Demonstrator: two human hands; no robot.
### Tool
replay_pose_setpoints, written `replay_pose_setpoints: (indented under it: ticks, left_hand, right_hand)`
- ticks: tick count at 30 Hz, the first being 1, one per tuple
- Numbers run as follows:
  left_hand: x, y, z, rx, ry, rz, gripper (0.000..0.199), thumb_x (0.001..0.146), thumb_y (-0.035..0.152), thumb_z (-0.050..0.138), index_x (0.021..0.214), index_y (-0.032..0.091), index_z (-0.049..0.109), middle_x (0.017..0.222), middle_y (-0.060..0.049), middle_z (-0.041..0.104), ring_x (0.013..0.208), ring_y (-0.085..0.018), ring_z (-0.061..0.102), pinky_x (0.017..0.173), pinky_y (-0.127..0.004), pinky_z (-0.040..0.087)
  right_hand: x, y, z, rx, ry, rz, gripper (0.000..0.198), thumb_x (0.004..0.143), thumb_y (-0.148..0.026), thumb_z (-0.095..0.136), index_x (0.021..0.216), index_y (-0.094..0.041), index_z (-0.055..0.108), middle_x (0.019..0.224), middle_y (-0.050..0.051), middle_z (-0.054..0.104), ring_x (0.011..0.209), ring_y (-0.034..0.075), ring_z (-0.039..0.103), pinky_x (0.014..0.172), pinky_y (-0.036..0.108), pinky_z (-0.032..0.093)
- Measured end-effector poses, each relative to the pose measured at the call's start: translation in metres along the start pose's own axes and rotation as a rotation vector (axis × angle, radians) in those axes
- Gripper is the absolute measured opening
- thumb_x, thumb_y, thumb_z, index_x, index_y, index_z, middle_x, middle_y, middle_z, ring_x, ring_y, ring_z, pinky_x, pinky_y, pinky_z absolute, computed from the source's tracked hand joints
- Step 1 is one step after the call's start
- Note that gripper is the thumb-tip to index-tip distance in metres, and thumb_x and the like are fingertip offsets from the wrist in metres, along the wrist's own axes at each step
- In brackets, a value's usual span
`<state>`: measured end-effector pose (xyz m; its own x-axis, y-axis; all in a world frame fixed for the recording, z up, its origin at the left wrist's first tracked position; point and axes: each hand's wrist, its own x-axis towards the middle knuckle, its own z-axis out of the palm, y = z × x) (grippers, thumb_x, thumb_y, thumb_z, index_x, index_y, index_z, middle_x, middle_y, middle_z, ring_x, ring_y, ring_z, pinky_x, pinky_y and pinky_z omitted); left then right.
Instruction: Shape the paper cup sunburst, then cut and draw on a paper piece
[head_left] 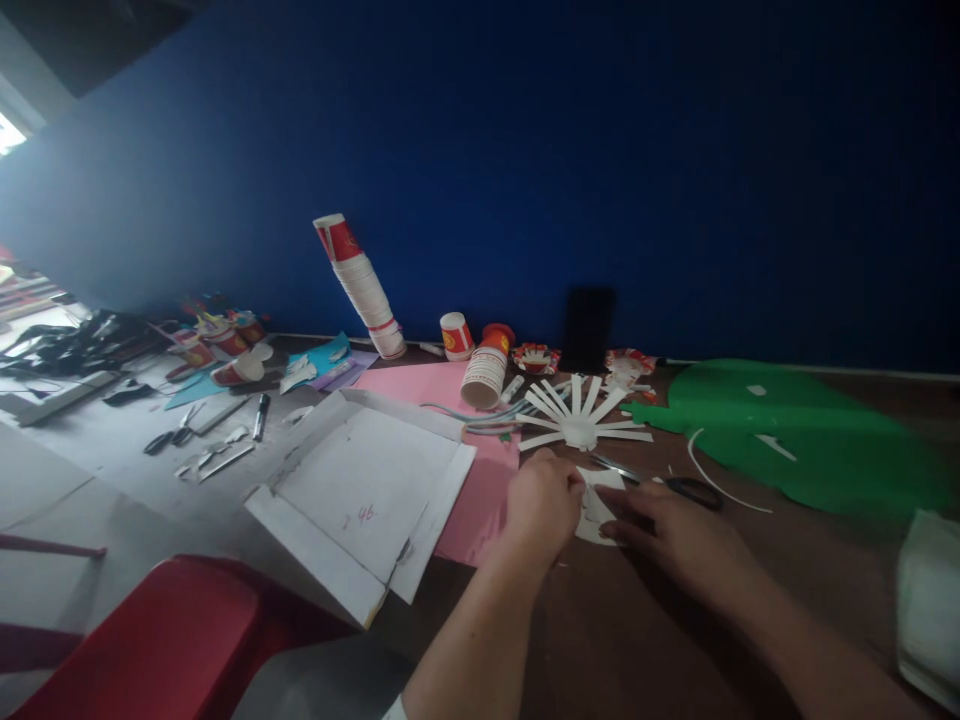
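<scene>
A small piece of white paper [598, 510] lies on the brown table between my hands. My left hand [545, 503] is closed, its curled fingertips pinching the paper's left edge. From the right, my right hand [671, 520] reaches over the same paper, fingers stretched out and thumb apart from them, touching its surface. Just beyond the right fingers lie scissors [694, 491] with dark handles, their blades pointing left. Behind the paper sits a cut white paper cup [580, 432], its sides fanned out in strips.
A white box lid [360, 480] overlaps pink paper [476, 500] at left. Stacked paper cups [365, 292] lean by the blue wall [480, 150]. Green sheet [810, 435] spreads at right. A dark phone-like slab [589, 328] stands behind. A red chair [172, 640] is at lower left.
</scene>
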<state>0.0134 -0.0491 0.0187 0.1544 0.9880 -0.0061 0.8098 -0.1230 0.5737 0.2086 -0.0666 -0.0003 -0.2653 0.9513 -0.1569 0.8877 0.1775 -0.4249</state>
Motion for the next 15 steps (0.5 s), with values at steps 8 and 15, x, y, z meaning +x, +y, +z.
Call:
replay_pose_setpoints:
  ticks: [8,15]
  left_hand:
    - [-0.006,0.01,-0.003,0.0,-0.108,0.068,0.014,0.092,0.024,0.065,0.098,0.021,0.077,0.111,-0.005,0.07,0.104,-0.021,0.064,0.092,-0.029,0.05]
    - [-0.007,0.015,-0.004,0.033,-0.151,0.071,0.012,0.09,0.022,0.067,0.097,0.021,0.077,0.112,-0.006,0.071,0.109,-0.023,0.063,0.094,-0.031,0.05]
  right_hand:
    - [0.0,-0.001,-0.002,-0.011,0.004,-0.014,0.04,0.092,-0.048,0.056,0.125,-0.034,0.076,0.109,0.007,0.076,0.099,0.029,0.07,0.077,0.036,0.05]
    - [0.0,0.002,0.001,0.007,0.002,-0.038,0.046,0.094,-0.047,0.054,0.137,-0.039,0.068,0.121,0.007,0.075,0.108,0.031,0.069,0.08,0.038,0.05]
